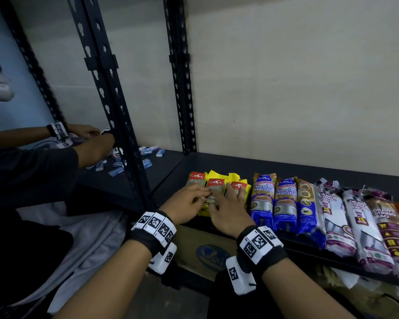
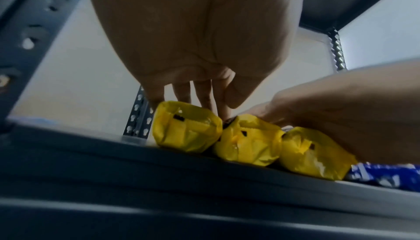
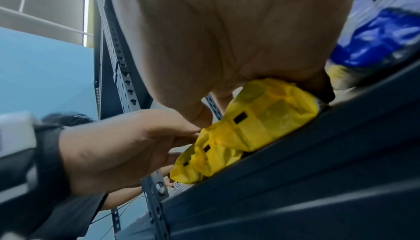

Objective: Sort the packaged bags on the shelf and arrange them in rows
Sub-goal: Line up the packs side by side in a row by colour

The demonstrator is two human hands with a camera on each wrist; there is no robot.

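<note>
Two wrists wearing black-and-white marker bands reach in from six o'clock. The left hand (image 1: 186, 202) rests straight fingers (image 2: 181, 91) on the leftmost of three yellow bags (image 1: 214, 192), which lie touching side by side at the shelf (image 1: 217, 162) front edge. The right hand (image 1: 228, 210) lies flat over the other two. Toward three o'clock run blue bags (image 1: 283, 203), then white and maroon bags (image 1: 355, 222).

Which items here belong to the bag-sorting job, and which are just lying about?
Job: yellow packs under both hands, left and right; blue packs; white drawstring packs; shelf.
Lying about: small blue boxes; cardboard box.
</note>
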